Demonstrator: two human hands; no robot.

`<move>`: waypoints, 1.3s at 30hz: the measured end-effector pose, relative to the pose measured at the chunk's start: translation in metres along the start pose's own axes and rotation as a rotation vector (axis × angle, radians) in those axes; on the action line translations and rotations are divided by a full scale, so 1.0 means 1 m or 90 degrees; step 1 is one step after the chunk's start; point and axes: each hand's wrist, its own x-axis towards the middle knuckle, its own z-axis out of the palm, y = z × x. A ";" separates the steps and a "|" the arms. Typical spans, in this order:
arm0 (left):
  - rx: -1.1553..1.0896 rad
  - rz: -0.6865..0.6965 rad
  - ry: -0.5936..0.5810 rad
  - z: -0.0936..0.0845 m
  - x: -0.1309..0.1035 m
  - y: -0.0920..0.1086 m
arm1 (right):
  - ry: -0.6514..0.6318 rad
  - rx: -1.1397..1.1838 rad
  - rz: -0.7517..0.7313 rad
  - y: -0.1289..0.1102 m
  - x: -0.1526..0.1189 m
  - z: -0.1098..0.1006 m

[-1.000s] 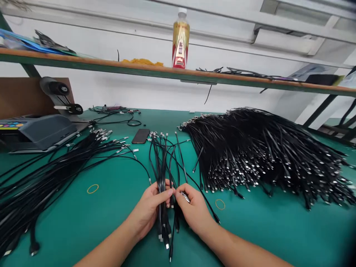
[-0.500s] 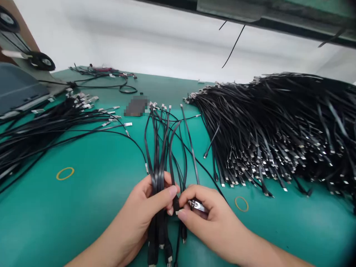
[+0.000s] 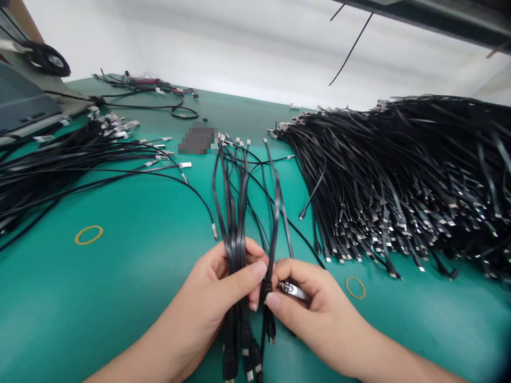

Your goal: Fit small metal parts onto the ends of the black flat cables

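Observation:
My left hand [image 3: 227, 287] is closed round a bundle of flat black USB cables [image 3: 235, 234], its thumb pressed across the front. Below the fist hang the bundle's lower connectors, and the upper plugs lie on the bench. My right hand [image 3: 315, 308] has a silver nail clipper [image 3: 294, 290] tucked in its curled fingers. Between its thumb and forefinger it also pinches the lower end of a single cable [image 3: 275, 218], right of the bundle. The fingertips of both hands almost meet at that end. Several thinner cables pass behind the hands.
A large heap of black cables [image 3: 379, 175] covers the right of the green bench [image 3: 131, 282]. Another pile [image 3: 59, 165] lies at the left. One yellow rubber band [image 3: 88, 235] is at the left, another [image 3: 355, 288] at the right. Tangled leads [image 3: 151, 85] lie at the back.
The pinched cable has swung right, away from the bundle, and its end sits lower between both hands' fingertips. Both hands appear slightly further right in the picture; the camera view has shifted too.

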 end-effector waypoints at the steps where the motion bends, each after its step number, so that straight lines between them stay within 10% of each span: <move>1: 0.002 0.000 -0.008 0.000 0.000 0.000 | -0.001 0.008 -0.003 -0.001 0.000 0.000; 19: 0.008 -0.013 0.027 0.005 -0.001 0.004 | 0.034 -0.062 -0.040 -0.004 -0.002 -0.001; 23: -0.038 -0.013 0.020 0.003 -0.003 0.003 | 0.212 -0.225 -0.243 -0.005 -0.014 -0.008; 27: -0.071 0.011 -0.009 -0.002 -0.003 0.003 | 0.157 -0.250 -0.441 -0.004 -0.022 -0.008; 39: 0.001 0.009 -0.039 0.003 -0.005 0.008 | 0.058 -0.281 -0.112 0.003 -0.016 0.010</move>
